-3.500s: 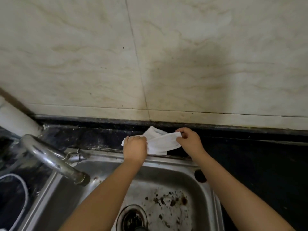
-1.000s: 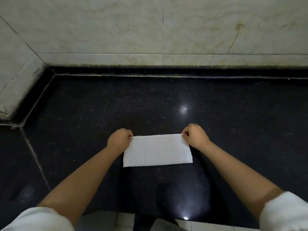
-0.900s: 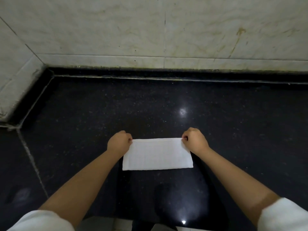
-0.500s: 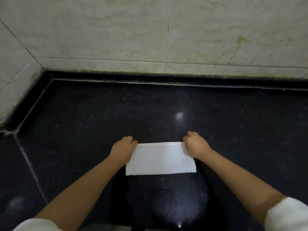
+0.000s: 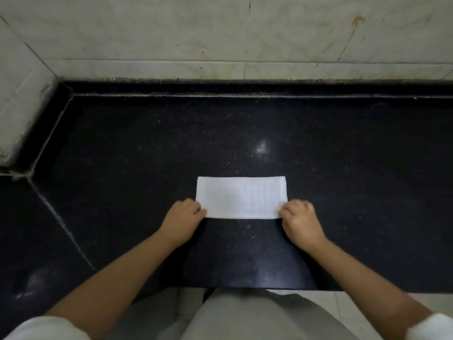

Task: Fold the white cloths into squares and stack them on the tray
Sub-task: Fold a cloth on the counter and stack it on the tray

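Countertop (image 5: 147, 148): black stone, cream wall tiles behind.
Cloth (image 5: 241, 197): white rectangle lying flat (folded).
Left hand (image 5: 182, 222): pinching near-left corner.
Right hand (image 5: 300, 223): pinching near-right corner.

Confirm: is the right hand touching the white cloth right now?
Touching. In the head view, the right hand has its fingertips on the near right corner of the white cloth, which lies flat on the black counter.

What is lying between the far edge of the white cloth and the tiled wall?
Nothing. In the head view, only bare black countertop runs from the far edge of the white cloth to the tiled wall; no tray is visible.
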